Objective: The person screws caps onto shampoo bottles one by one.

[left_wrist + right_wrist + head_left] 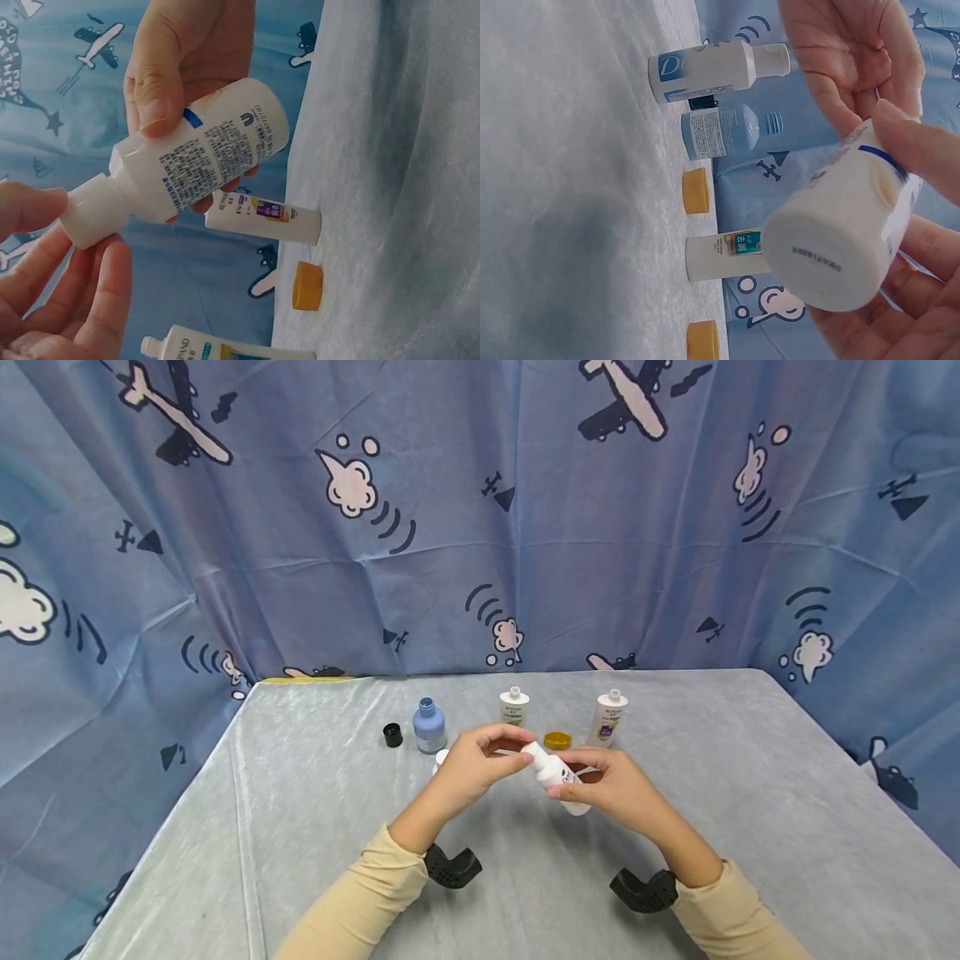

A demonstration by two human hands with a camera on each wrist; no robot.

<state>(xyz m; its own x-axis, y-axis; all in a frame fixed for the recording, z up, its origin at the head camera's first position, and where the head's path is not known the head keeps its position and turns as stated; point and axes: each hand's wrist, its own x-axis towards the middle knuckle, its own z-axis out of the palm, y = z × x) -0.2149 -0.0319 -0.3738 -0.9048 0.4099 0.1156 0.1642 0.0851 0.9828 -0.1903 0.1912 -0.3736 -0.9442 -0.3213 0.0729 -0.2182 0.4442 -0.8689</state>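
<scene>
My right hand (pixel 611 781) holds a small white bottle (pixel 558 772) round its body, tilted with its base down to the right. At its upper end my left hand (pixel 480 764) pinches the white cap (pixel 94 211) between thumb and fingers. The cap sits on the bottle's neck. Printed text covers the side of the bottle facing the left wrist view, and its round base faces the right wrist view. A second white bottle with a white cap (pixel 705 70) stands on the table, mostly behind my left hand in the head view.
Behind the hands stand an uncapped blue bottle (pixel 430 727) and two uncapped white bottles, one in the middle (pixel 514 706) and one rightward (pixel 607 720). A black cap (pixel 392 735) lies left of the blue bottle. Yellow caps (pixel 695 190) lie on the grey cloth-covered table (pixel 315 793).
</scene>
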